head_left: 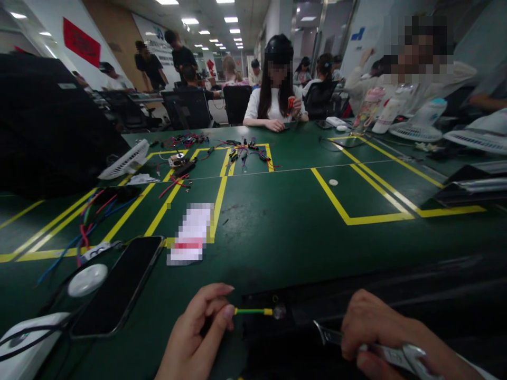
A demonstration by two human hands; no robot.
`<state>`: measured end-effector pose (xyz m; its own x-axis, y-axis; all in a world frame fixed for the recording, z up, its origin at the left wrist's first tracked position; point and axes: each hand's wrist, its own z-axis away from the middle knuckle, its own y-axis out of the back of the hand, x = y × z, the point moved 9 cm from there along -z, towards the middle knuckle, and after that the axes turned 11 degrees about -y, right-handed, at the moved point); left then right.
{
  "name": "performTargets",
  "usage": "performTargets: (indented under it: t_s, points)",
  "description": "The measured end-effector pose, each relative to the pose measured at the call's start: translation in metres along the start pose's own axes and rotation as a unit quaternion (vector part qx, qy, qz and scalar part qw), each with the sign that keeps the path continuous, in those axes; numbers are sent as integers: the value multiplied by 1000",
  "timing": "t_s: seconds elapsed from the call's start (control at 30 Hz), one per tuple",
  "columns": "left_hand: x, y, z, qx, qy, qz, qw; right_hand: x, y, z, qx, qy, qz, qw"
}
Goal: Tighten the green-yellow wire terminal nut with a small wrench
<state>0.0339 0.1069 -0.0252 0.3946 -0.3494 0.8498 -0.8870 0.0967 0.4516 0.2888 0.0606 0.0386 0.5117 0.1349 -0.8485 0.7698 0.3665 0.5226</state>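
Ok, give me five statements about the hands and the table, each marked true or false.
1. The left hand pinches a green-and-yellow wire. True.
2. The right hand is empty. False: it grips a metal tool.
3. A phone lies screen up, left of the left hand. True.
4. The table is red. False: it is green with yellow lines.
5. The small fan stands beside the right hand. False: it lies far off on the left.
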Motion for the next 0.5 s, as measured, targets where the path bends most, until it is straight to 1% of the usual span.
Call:
performTargets:
  t_s: [0.1,0.23,0.3,0.37,0.47,0.5]
  points:
    - [1,0,0,-23,-16,-35,999,-1,1,1,13,17,5,1000]
    - [12,-8,0,-94,-63,-122,986,-4,4,1,37,16,-1,999]
    - [16,-9,-1,-116,-76,-153,978,-6,6,1,48,15,-12,999]
    - [16,-4,-2,-117,-74,-177,974,-7,5,3,47,15,-25,998]
    - [18,8,-1,-101,-78,-203,971,-1,3,6,33,3,-43,999]
    - [20,9,1,-107,-91,-201,969,-2,1,7,25,17,-49,998]
